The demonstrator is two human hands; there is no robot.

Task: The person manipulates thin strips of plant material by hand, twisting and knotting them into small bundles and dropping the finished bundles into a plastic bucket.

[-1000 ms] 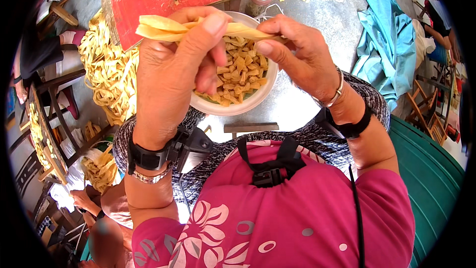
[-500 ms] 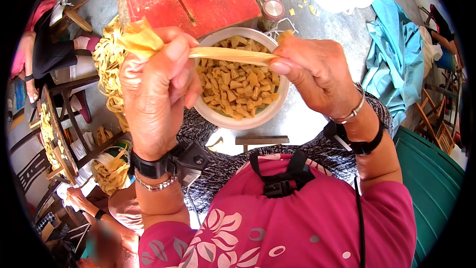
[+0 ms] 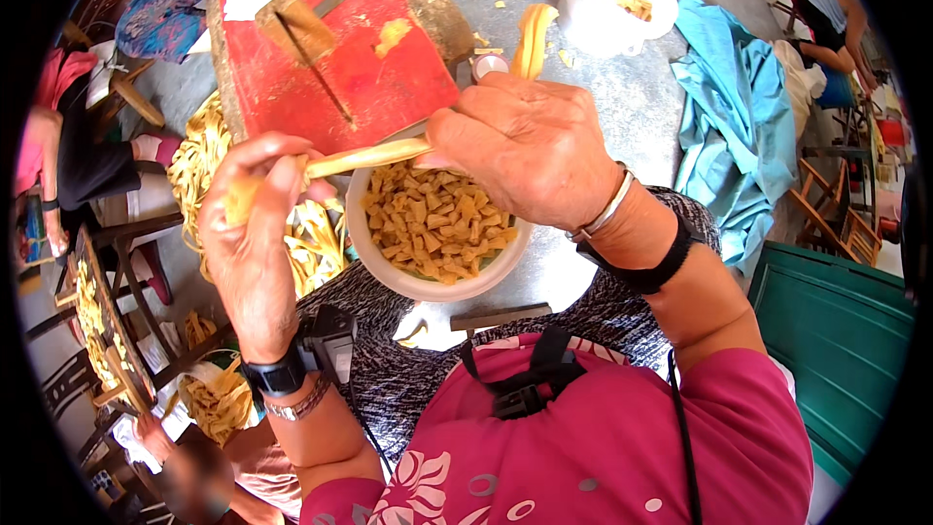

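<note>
A long yellowish strip [image 3: 364,157] of pliable, leaf-like material is stretched between my two hands. My left hand [image 3: 255,233] pinches one end, with a bunched part of the strip lying against the palm. My right hand [image 3: 535,151], knuckles up, is closed round the other part, and a folded tip sticks out beyond its fingers. Below and between the hands sits a round pale bowl [image 3: 442,292] of chopped tan pieces [image 3: 437,224]. Its upper edge is partly hidden by my right hand.
Past the bowl lies a red board [image 3: 262,102] with a wooden block [image 3: 301,29] on it. Long strips [image 3: 199,160] are heaped at the left. A white bucket [image 3: 588,24], blue cloth [image 3: 734,126] and green panel [image 3: 836,340] stand right. People sit at both sides.
My right hand has turned knuckles up and moved left, taking the strip further along so its tip sticks out. My left hand is lower. The whole view has shifted too.
</note>
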